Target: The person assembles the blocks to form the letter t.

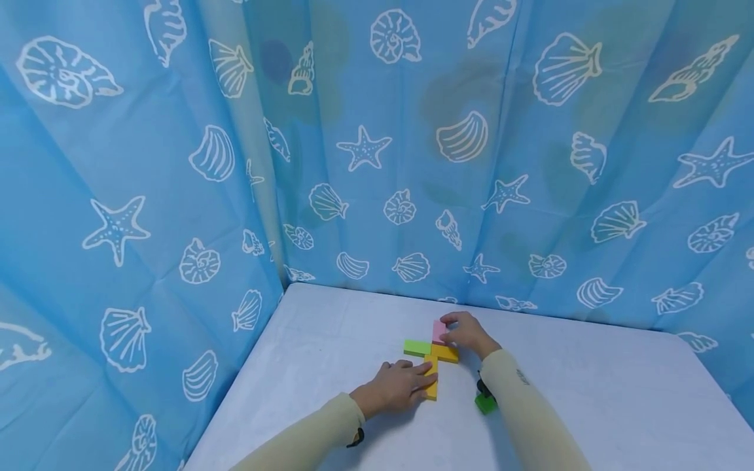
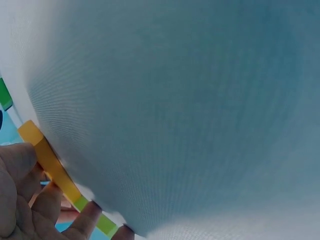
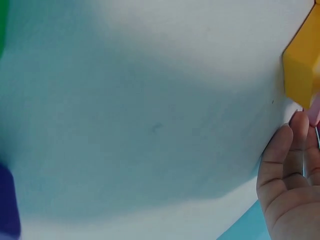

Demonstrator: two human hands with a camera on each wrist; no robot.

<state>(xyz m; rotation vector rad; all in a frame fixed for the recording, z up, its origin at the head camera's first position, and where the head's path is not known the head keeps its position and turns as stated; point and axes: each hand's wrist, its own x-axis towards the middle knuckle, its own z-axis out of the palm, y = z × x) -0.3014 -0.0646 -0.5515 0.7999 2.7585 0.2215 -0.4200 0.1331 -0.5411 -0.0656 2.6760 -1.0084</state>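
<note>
My left hand (image 1: 397, 386) lies with its fingers stretched over the upright-running yellow block (image 1: 432, 390), touching it. The left wrist view shows those fingers along the yellow block (image 2: 52, 162) and the light green block (image 2: 106, 225) beyond it. My right hand (image 1: 467, 332) pinches a pink block (image 1: 438, 331) between thumb and fingers, at the far side of an orange-yellow block (image 1: 446, 354). That block lies crosswise, with the light green block (image 1: 416, 348) to its left. Together the blocks form a cross-like layout on the white table.
A dark green block (image 1: 485, 403) sits beside my right forearm, partly covered by it. At the right wrist view's lower left is a purple object (image 3: 7, 202). Blue curtains (image 1: 365, 216) with white shell prints hang behind and left of the white table (image 1: 618, 392).
</note>
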